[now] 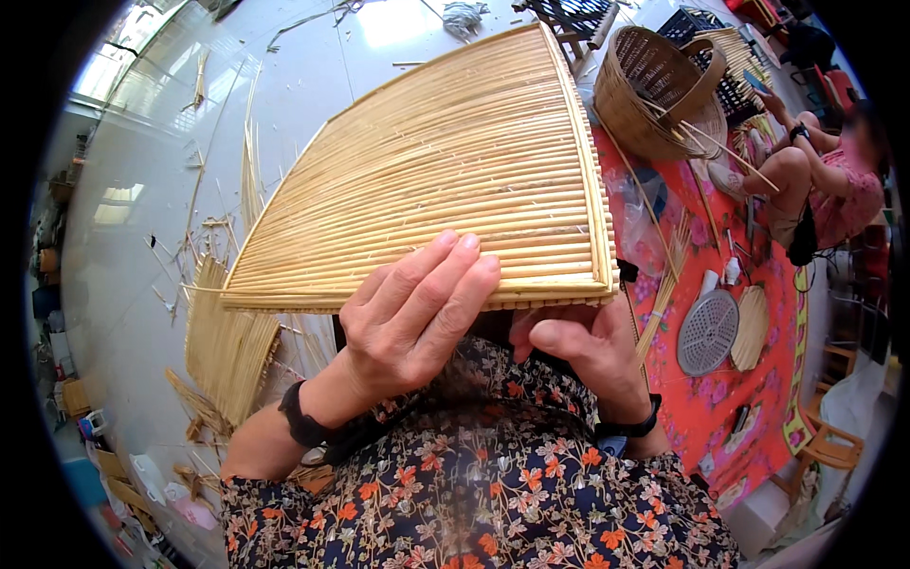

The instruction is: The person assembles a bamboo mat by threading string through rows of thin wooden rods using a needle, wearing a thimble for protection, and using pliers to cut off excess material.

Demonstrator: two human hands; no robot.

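Observation:
A large flat panel of yellow reed stalks, laid side by side and edged with split-stalk strips, is tilted up in front of me. My left hand grips its near edge, fingers flat together on the upper face and thumb hidden beneath. Under the near right corner is my right hand; its thumb shows below the edge, while its other fingers are mostly hidden by the panel. Along the right side and near edge, the stalk ends stick out a little past the binding strips.
Another reed panel lies at left among loose stalks. On the right, a red floral sheet holds a grey perforated disc, a small oval reed piece and a stalk bundle. Beyond are a wicker basket and a seated person.

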